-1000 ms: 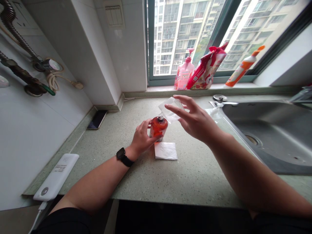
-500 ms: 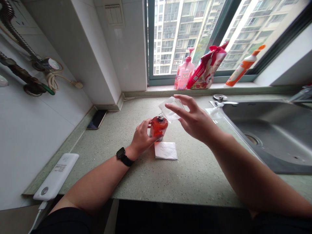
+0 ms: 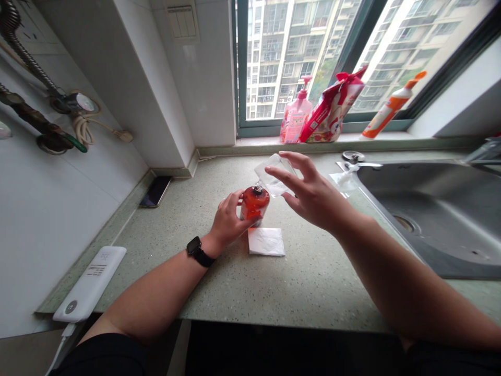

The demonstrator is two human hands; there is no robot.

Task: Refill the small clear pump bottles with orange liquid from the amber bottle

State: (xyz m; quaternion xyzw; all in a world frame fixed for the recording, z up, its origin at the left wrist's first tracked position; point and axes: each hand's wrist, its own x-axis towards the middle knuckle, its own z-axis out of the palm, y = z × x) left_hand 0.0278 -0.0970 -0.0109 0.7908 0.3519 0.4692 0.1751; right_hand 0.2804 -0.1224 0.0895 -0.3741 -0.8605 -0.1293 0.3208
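An amber bottle [image 3: 256,197] stands upright on the counter, its top uncapped, with my left hand [image 3: 231,218] wrapped round its side. Above it, my right hand [image 3: 309,190] grips a clear bottle [image 3: 273,175] between thumb and fingers. The clear bottle is tipped down to the left, its neck at the amber bottle's mouth. Whether liquid is flowing between them is too small to tell. A folded white tissue [image 3: 266,242] lies just in front of the amber bottle. To the right, by the sink's edge, is a white pump head [image 3: 352,169] on a clear wrapper.
A steel sink [image 3: 438,224] is set into the counter [image 3: 235,292] on the right. A phone [image 3: 155,191] and a white power bank [image 3: 91,282] lie at the left. On the windowsill stand a pink pump bottle [image 3: 297,119], a red bag [image 3: 332,109] and an orange-white bottle [image 3: 391,110].
Both hands and both bottles keep nearly the same places. My right thumb has shifted slightly lower and to the left along the clear bottle.
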